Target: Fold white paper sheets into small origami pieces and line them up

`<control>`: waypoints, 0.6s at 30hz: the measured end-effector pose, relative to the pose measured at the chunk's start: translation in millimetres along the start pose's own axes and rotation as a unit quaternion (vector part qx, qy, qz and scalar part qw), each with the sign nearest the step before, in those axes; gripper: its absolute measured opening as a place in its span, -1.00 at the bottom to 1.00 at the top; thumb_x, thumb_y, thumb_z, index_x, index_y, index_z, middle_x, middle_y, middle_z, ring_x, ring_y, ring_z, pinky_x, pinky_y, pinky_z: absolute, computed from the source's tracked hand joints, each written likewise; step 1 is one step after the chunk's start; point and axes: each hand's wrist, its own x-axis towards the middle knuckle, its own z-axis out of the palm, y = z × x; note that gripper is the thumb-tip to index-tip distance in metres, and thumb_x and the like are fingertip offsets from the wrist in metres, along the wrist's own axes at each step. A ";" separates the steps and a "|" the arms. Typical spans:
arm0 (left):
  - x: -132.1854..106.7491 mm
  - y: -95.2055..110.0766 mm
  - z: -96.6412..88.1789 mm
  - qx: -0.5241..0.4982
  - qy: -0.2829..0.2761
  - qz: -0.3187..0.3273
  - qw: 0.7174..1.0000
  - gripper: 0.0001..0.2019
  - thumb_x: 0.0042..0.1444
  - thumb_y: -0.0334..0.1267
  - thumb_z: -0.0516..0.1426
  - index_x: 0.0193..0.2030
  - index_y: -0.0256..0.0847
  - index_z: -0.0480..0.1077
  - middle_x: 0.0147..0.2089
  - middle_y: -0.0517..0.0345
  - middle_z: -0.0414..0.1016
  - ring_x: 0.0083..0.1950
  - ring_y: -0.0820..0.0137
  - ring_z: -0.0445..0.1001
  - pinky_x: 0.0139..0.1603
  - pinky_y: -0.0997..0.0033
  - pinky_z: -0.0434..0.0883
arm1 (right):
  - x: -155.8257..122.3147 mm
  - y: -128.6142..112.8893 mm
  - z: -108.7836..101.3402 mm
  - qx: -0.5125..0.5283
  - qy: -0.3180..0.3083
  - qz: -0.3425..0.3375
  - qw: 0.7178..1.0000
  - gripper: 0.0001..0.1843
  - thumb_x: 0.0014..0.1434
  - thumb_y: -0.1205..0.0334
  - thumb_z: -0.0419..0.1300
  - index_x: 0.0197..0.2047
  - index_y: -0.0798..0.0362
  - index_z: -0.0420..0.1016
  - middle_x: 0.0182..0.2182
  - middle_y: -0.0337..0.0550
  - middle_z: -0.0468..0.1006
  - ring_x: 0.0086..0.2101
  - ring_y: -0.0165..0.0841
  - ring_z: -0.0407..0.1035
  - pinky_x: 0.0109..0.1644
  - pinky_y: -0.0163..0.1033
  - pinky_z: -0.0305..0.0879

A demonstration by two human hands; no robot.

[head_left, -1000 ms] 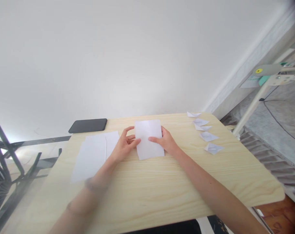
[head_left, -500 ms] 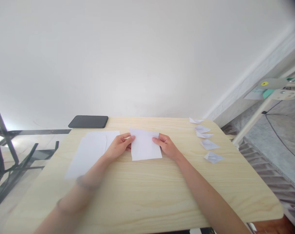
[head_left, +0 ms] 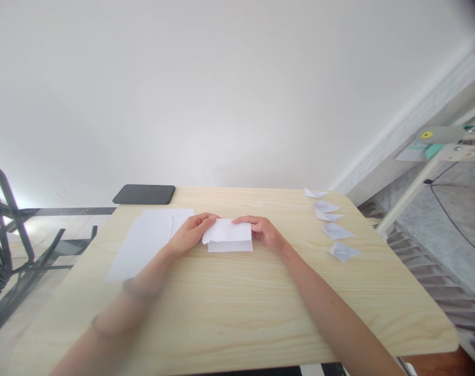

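A small white sheet of paper (head_left: 227,236) lies near the middle of the light wooden table (head_left: 237,303). Its far edge is bent over toward me, nearly down on the near half. My left hand (head_left: 190,234) pinches the folded-over edge at the left corner. My right hand (head_left: 263,232) pinches the same edge at the right corner. Both hands rest low over the tabletop.
A stack of white sheets (head_left: 145,240) lies left of my hands. A black phone (head_left: 144,194) sits at the table's far left corner. Several small folded paper shapes (head_left: 331,224) line the right side. A black metal frame (head_left: 2,224) stands left; a lamp stand (head_left: 437,151) is at right.
The sheet stood flat between my hands a second ago. Both hands took its far edge and brought it over toward me, folding the paper about in half.
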 end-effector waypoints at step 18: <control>-8.4 -4.3 -4.2 0.033 -0.028 -0.010 0.999 -0.67 -0.02 -0.02 0.07 -0.26 -0.25 0.40 -0.42 0.12 0.44 -0.42 0.40 0.36 -0.46 0.48 0.25 | 4.1 1.3 8.9 -0.111 0.033 -0.019 0.993 -0.68 0.06 0.15 0.09 -0.10 0.05 0.38 -0.24 -0.14 0.43 -0.38 -0.44 0.30 -0.37 -0.36 0.23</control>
